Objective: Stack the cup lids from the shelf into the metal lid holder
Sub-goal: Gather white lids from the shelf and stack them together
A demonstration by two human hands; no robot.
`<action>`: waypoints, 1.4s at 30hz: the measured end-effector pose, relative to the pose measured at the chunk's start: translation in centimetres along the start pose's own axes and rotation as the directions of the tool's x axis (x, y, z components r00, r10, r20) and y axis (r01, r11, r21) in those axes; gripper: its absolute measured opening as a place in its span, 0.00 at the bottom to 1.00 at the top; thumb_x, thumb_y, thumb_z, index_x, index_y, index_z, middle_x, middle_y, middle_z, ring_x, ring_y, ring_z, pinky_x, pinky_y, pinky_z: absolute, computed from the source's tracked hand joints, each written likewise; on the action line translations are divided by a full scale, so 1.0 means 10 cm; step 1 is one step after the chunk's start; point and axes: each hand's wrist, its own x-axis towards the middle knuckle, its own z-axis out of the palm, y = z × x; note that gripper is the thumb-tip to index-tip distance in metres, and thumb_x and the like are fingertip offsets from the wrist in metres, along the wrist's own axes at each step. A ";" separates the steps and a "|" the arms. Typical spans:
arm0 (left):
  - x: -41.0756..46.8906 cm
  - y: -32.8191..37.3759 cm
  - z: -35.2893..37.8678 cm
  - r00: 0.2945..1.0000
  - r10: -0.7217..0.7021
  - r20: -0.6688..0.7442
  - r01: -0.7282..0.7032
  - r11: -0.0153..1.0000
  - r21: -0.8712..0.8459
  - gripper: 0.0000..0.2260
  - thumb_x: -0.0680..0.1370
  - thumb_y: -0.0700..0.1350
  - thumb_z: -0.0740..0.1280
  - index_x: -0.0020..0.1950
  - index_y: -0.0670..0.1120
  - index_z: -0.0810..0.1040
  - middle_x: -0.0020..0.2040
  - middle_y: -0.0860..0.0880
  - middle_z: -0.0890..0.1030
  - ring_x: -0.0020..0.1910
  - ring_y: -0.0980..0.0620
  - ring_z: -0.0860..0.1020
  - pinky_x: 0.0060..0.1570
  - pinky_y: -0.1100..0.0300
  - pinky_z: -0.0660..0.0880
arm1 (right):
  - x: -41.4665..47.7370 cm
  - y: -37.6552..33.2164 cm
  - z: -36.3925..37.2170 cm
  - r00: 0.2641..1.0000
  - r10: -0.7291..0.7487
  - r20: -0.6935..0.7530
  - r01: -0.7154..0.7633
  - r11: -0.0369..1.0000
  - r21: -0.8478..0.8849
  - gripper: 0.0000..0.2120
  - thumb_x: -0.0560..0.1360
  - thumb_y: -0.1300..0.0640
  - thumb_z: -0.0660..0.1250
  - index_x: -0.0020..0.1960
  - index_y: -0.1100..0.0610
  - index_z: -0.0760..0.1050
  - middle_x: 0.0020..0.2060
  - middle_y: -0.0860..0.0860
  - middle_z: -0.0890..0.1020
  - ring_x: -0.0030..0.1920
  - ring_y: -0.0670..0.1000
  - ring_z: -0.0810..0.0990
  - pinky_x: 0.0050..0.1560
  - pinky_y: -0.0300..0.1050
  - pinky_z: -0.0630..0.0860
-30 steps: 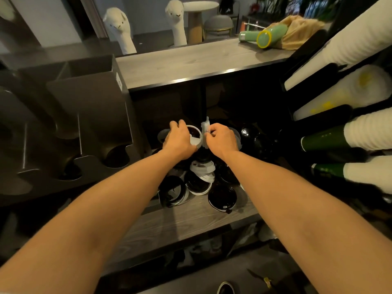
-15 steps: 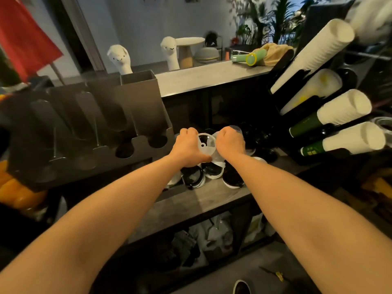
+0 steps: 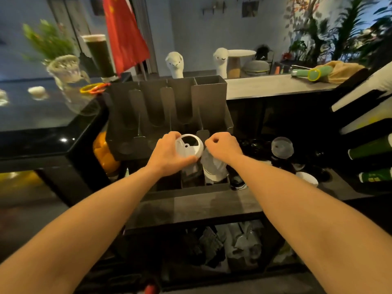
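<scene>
Fingers (image 3: 172, 136) of left hand (image 3: 167, 152) wrap a white lid (image 3: 188, 148) by the lid holder (image 3: 169, 107). Right hand (image 3: 223, 147) is curled, can't tell if it pinches that blurry pale stuff (image 3: 212, 169) below.

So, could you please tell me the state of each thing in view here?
White lid: held up in the left hand grip, in front of the holder.
Right hand: fingers curled; unclear whether it holds anything.
Metal lid holder: upright, upper slots showing no lids.
Clear dome lid: untouched, right of both hands.
Tall glass: upright, full of dark drink.
</scene>
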 end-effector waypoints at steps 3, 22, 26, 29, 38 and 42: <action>-0.03 -0.23 -0.19 0.990 -0.049 -0.135 0.059 0.995 0.076 0.37 0.66 0.64 0.76 0.69 0.48 0.70 0.62 0.49 0.75 0.59 0.50 0.73 0.56 0.55 0.76 | 0.03 -0.28 0.14 0.996 -0.077 0.051 0.076 0.997 0.027 0.08 0.76 0.54 0.66 0.46 0.55 0.82 0.41 0.50 0.83 0.44 0.50 0.80 0.45 0.44 0.73; 0.87 -0.48 -0.67 0.977 -0.213 0.017 0.159 0.779 0.607 0.19 0.78 0.57 0.68 0.64 0.49 0.75 0.54 0.47 0.80 0.49 0.48 0.77 0.44 0.54 0.74 | 0.43 -1.08 0.62 0.782 -0.172 0.599 0.487 0.768 -0.416 0.34 0.77 0.56 0.68 0.77 0.54 0.54 0.51 0.56 0.73 0.47 0.55 0.76 0.49 0.51 0.77; 0.93 -0.59 -0.59 0.959 -0.266 0.100 0.120 0.698 0.706 0.14 0.78 0.52 0.69 0.62 0.51 0.77 0.51 0.48 0.78 0.48 0.49 0.76 0.43 0.54 0.74 | 0.55 -1.16 0.69 0.770 -0.110 0.628 0.508 0.701 -0.501 0.26 0.78 0.54 0.66 0.73 0.57 0.63 0.49 0.53 0.73 0.46 0.54 0.75 0.47 0.48 0.73; 0.93 -0.64 -0.49 0.959 -0.243 0.143 0.019 0.561 0.828 0.12 0.80 0.52 0.66 0.61 0.50 0.77 0.54 0.48 0.78 0.52 0.46 0.76 0.45 0.54 0.70 | 0.63 -1.16 0.81 0.745 -0.021 0.667 0.500 0.679 -0.537 0.20 0.77 0.53 0.67 0.67 0.57 0.71 0.50 0.54 0.77 0.47 0.55 0.77 0.48 0.48 0.74; 0.90 -0.72 -0.34 0.986 -0.163 0.046 0.038 0.475 0.879 0.15 0.80 0.54 0.66 0.63 0.48 0.77 0.57 0.46 0.78 0.55 0.44 0.76 0.41 0.56 0.68 | 0.80 -1.20 0.85 0.714 0.013 0.700 0.571 0.566 -0.594 0.12 0.78 0.53 0.66 0.59 0.56 0.72 0.43 0.52 0.75 0.48 0.54 0.78 0.53 0.48 0.77; 0.96 -0.82 -0.39 0.947 -0.279 0.163 0.059 0.646 0.761 0.20 0.76 0.62 0.68 0.64 0.54 0.78 0.51 0.50 0.79 0.45 0.50 0.77 0.37 0.56 0.71 | 0.83 -1.21 0.84 0.698 0.061 0.714 0.570 0.557 -0.605 0.10 0.78 0.54 0.65 0.57 0.55 0.71 0.40 0.51 0.73 0.50 0.55 0.78 0.56 0.51 0.77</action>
